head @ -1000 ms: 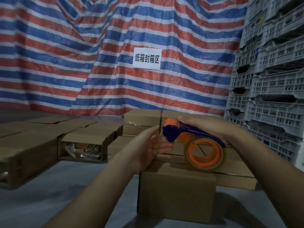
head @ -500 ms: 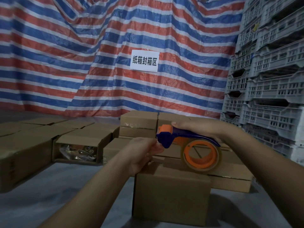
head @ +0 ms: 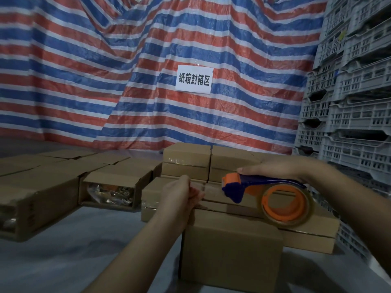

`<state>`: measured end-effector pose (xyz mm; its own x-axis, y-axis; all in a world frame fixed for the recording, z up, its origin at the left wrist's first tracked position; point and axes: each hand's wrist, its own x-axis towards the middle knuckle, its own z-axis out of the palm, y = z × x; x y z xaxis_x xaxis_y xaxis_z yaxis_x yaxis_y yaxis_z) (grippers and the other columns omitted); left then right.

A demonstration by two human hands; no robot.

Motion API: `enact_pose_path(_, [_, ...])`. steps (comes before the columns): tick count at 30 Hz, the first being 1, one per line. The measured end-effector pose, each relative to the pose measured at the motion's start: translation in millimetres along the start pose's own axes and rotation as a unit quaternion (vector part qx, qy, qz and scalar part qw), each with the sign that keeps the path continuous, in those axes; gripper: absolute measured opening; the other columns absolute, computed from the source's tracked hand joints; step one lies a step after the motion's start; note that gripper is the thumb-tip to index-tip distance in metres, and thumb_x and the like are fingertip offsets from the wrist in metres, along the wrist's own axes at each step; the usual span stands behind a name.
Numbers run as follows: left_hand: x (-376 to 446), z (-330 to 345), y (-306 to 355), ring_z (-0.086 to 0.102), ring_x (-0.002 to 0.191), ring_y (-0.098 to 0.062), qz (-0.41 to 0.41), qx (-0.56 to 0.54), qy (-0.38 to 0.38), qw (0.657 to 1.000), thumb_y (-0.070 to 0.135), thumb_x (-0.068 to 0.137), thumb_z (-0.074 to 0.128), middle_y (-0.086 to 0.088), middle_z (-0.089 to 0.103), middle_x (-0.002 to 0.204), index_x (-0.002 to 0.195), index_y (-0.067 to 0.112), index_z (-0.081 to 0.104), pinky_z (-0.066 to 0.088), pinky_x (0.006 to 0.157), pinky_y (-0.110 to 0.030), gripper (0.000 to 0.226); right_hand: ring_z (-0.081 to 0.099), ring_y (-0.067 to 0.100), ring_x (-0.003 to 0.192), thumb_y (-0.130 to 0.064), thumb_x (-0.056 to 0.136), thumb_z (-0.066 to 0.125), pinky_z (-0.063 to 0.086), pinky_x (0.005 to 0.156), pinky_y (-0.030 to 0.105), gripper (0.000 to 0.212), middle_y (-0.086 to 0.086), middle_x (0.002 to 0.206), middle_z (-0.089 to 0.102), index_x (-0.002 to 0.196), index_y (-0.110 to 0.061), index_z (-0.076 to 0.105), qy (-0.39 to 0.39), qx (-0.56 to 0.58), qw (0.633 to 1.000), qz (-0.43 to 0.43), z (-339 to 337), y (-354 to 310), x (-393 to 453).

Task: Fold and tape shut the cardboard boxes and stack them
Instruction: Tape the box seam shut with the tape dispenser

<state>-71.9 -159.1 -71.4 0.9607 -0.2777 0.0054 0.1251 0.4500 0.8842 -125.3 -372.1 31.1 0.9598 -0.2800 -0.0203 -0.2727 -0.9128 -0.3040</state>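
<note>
I hold the tape gun [head: 266, 195] in my right hand [head: 273, 169], fingers curled over its blue handle, with the orange roll hanging below. The gun sits in the air above the box [head: 230, 248] directly in front of me, not touching it. My left hand [head: 179, 195] is at the box's upper left corner, fingers bunched together as if pinching the free tape end. The tape itself is clear and I cannot see it between hand and gun, so I cannot confirm the pinch.

The box appears closed, with its top partly hidden behind my hands. Behind it sits a stack [head: 209, 163] of sealed boxes. To the left, an open box [head: 114, 187] lies on its side with its contents showing.

Judged step: drawing out tape to start a strip along the top seam.

Fault conditions from here:
- Tape end slips from the left fingers. Cause: light pinch on a slick film. Result: the end snaps back onto the roll.
- Strip lands off the seam. Cause: gun held to the right of the box centre while the left hand anchors at the corner.
- Flaps spring up. Cause: neither hand presses the top down.
- Tape folds onto itself. Cause: slack between hand and gun.
- Box shifts on the grey floor [head: 63, 250]. Cause: pull force with no weight holding it.
</note>
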Motion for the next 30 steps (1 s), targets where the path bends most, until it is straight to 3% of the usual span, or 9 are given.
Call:
enact_pose_path(2, [0.0, -5.6, 2.2, 0.061, 0.074, -0.019, 0.047, 0.092, 0.018, 0.994, 0.028, 0.096, 0.06, -0.005, 0.06, 0.074, 0.085, 0.006, 0.062, 0.055, 0.074, -0.031, 0.025, 0.068, 0.012, 0.083, -0.085, 0.076, 0.051, 0.047, 0.075, 0.026, 0.065, -0.002, 0.092, 0.073, 0.094, -0.026, 0.069, -0.018, -0.065, 0.998, 0.015, 1.2, -6.7, 0.4])
enact_pose_path(5, [6.5, -20.2, -4.7, 0.056, 0.067, -0.013, 0.079, 0.201, 0.024, 0.976, 0.023, 0.098, 0.057, -0.003, 0.058, 0.073, 0.089, 0.006, 0.06, 0.048, 0.062, -0.024, 0.02, 0.069, 0.01, 0.074, -0.085, 0.078, 0.048, 0.047, 0.073, 0.025, 0.064, -0.005, 0.079, 0.073, 0.09, -0.025, 0.068, -0.006, -0.083, 0.997, 0.004, 2.7, -15.9, 5.5])
enact_pose_path(8, [7.1, -30.9, -11.6, 0.052, 0.067, -0.016, 0.047, 0.214, 0.009, 0.976, 0.02, 0.1, 0.052, -0.005, 0.055, 0.075, 0.088, 0.008, 0.056, 0.046, 0.065, -0.029, 0.018, 0.062, -0.001, 0.049, -0.083, 0.081, 0.047, 0.043, 0.065, 0.023, 0.06, -0.014, 0.054, 0.066, 0.082, -0.026, 0.065, -0.03, -0.093, 0.995, 0.003, 2.3, -23.0, 7.2])
enact_pose_path(10, [4.4, -34.4, -13.0, 0.051, 0.066, -0.015, 0.023, 0.18, 0.0, 0.983, 0.018, 0.1, 0.05, -0.004, 0.055, 0.074, 0.089, 0.008, 0.055, 0.046, 0.062, -0.027, 0.016, 0.06, -0.003, 0.044, -0.083, 0.082, 0.047, 0.042, 0.063, 0.021, 0.059, -0.016, 0.051, 0.064, 0.082, -0.027, 0.065, -0.031, -0.105, 0.994, 0.001, 2.9, -26.7, 8.4])
enact_pose_path(15, [2.8, -40.2, -14.1, 0.054, 0.07, -0.018, -0.02, 0.101, -0.017, 0.995, 0.014, 0.1, 0.048, -0.009, 0.056, 0.079, 0.09, 0.009, 0.056, 0.048, 0.063, -0.027, 0.014, 0.061, -0.002, 0.049, -0.081, 0.083, 0.048, 0.042, 0.064, 0.022, 0.056, -0.014, 0.055, 0.066, 0.083, -0.028, 0.066, -0.028, -0.108, 0.994, -0.006, 5.5, -30.8, 17.1])
enact_pose_path(18, [5.1, -42.3, -16.0, 0.053, 0.074, -0.02, -0.031, 0.077, -0.02, 0.996, 0.012, 0.101, 0.047, -0.012, 0.053, 0.084, 0.09, 0.008, 0.055, 0.05, 0.063, -0.027, 0.014, 0.065, 0.005, 0.066, -0.082, 0.081, 0.049, 0.042, 0.068, 0.024, 0.057, -0.008, 0.073, 0.07, 0.087, -0.028, 0.067, -0.022, -0.118, 0.993, -0.008, 7.6, -32.2, 19.9])
enact_pose_path(24, [15.4, -51.9, -21.3, 0.052, 0.063, -0.014, -0.048, 0.05, -0.011, 0.998, 0.012, 0.1, 0.05, -0.004, 0.054, 0.062, 0.082, 0.008, 0.057, 0.051, 0.047, -0.02, 0.02, 0.064, 0.009, 0.077, -0.078, 0.084, 0.051, 0.042, 0.069, 0.024, 0.052, -0.004, 0.085, 0.069, 0.089, -0.028, 0.066, -0.017, -0.107, 0.994, -0.018, 11.2, -36.7, 20.6])
enact_pose_path(26, [18.4, -54.3, -24.7, 0.052, 0.061, -0.014, -0.045, 0.071, -0.003, 0.996, 0.014, 0.1, 0.05, -0.002, 0.054, 0.06, 0.081, 0.009, 0.057, 0.049, 0.046, -0.019, 0.021, 0.064, 0.01, 0.079, -0.077, 0.085, 0.051, 0.042, 0.07, 0.024, 0.053, -0.003, 0.088, 0.069, 0.092, -0.027, 0.065, -0.019, -0.111, 0.994, -0.017, 12.0, -37.7, 20.9])
enact_pose_path(30, [19.7, -58.9, -39.4, 0.055, 0.074, -0.018, -0.032, 0.193, 0.033, 0.98, 0.027, 0.098, 0.055, -0.006, 0.056, 0.083, 0.091, 0.011, 0.06, 0.048, 0.048, -0.022, 0.018, 0.064, 0.01, 0.075, -0.078, 0.083, 0.053, 0.041, 0.068, 0.024, 0.053, -0.003, 0.082, 0.068, 0.089, -0.026, 0.065, -0.01, -0.108, 0.994, -0.011, 14.0, -38.1, 21.3])
